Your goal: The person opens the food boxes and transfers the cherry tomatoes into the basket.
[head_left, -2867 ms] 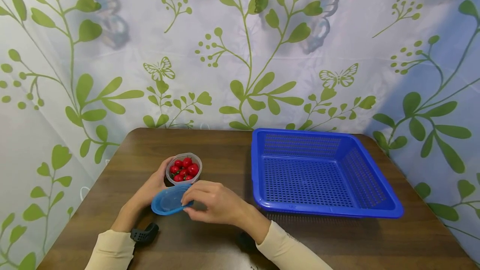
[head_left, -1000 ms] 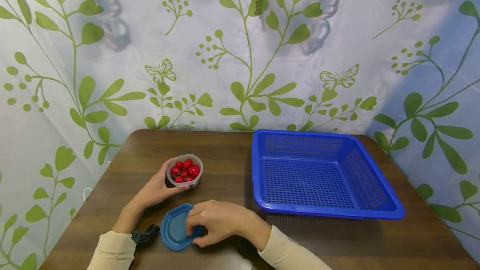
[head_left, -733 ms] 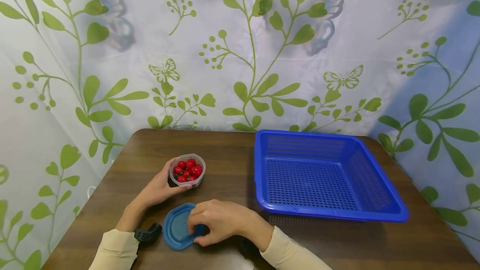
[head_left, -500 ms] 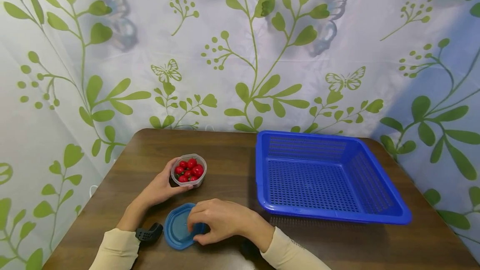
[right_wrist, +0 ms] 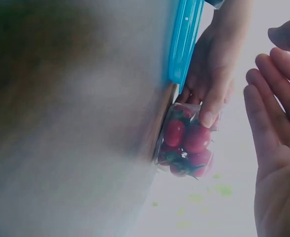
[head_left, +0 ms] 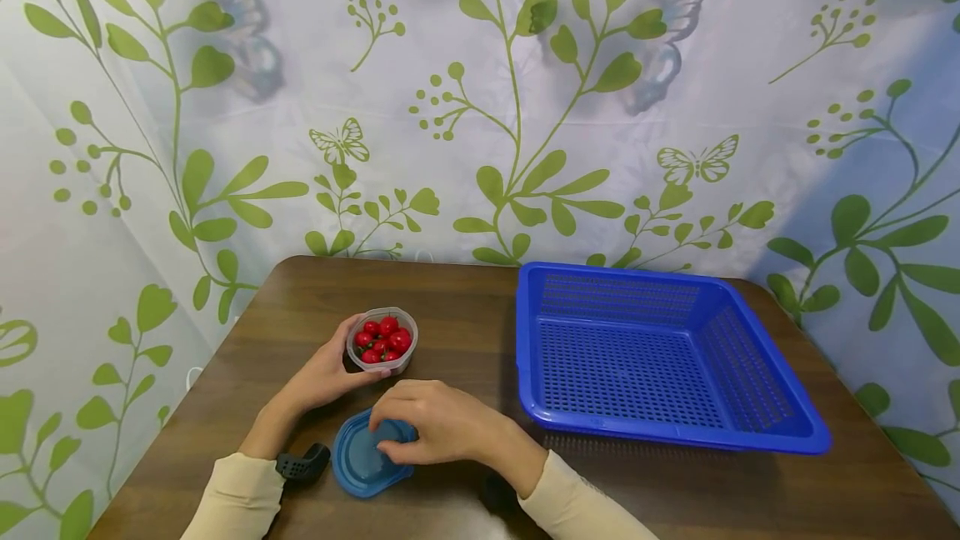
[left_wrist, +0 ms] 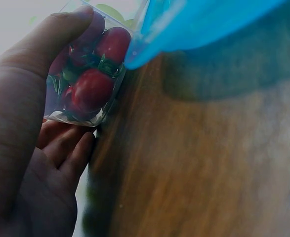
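Note:
Cherry tomatoes (head_left: pixel 383 340) with green stems fill a clear plastic container (head_left: pixel 398 365) on the left part of the table. My left hand (head_left: pixel 322 374) grips this container from the left side, thumb along its near wall and fingers round the far side; the thumb shows over the wall in the left wrist view. A blue lid (head_left: pixel 360 458) lies on the table nearer to me. My right hand (head_left: pixel 446 422) hovers just over the lid's right part, fingers bent loosely and holding nothing. In the right wrist view, its fingers show apart from the lid.
A large blue perforated basket (head_left: pixel 675 433) stands on the right side of the brown wooden table (head_left: pixel 457 315). A black wrist strap (head_left: pixel 303 465) is on the left wrist. Behind the table hangs a leaf-patterned curtain (head_left: pixel 465 190).
My right hand has brought the lid down to the table near me, let go of it and lifted slightly. The left hand keeps its grip on the container.

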A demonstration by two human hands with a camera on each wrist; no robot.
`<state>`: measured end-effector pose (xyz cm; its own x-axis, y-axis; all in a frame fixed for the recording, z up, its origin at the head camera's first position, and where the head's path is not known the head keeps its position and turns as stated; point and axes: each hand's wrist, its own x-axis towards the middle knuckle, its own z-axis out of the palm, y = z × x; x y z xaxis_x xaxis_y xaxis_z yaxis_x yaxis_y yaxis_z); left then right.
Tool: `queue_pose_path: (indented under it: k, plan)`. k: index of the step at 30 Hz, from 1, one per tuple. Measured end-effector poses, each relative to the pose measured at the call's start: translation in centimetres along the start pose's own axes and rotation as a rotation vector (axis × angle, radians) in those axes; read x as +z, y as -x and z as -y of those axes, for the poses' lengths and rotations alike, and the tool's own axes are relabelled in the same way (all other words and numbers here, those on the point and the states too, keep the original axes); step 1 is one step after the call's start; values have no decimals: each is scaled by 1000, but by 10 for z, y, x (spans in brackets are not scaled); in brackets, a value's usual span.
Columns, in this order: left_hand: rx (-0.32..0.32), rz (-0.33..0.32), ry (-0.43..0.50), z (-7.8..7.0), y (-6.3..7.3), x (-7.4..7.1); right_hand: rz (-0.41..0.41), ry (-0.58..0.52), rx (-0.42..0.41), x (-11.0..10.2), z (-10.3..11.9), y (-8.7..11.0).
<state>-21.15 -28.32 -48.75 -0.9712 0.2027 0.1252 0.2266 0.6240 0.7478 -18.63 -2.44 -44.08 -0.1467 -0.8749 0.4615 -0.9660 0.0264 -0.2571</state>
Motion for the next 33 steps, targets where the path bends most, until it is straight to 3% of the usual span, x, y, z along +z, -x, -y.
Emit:
queue_pose_path:
  k: [8, 18, 28, 33]
  plan:
    - [46, 11, 22, 3, 1, -1, -126, 143, 13, -1, -4, -9]
    - [48, 7, 3, 3, 1, -2, -226, 192, 85, -2, -17, -11]
    - [19, 14, 24, -1, 0, -1, -314, 176, 266, -5, -25, -9]
    - [11, 8, 7, -1, 1, 0, -354, 188, 318, -4, -28, -10]
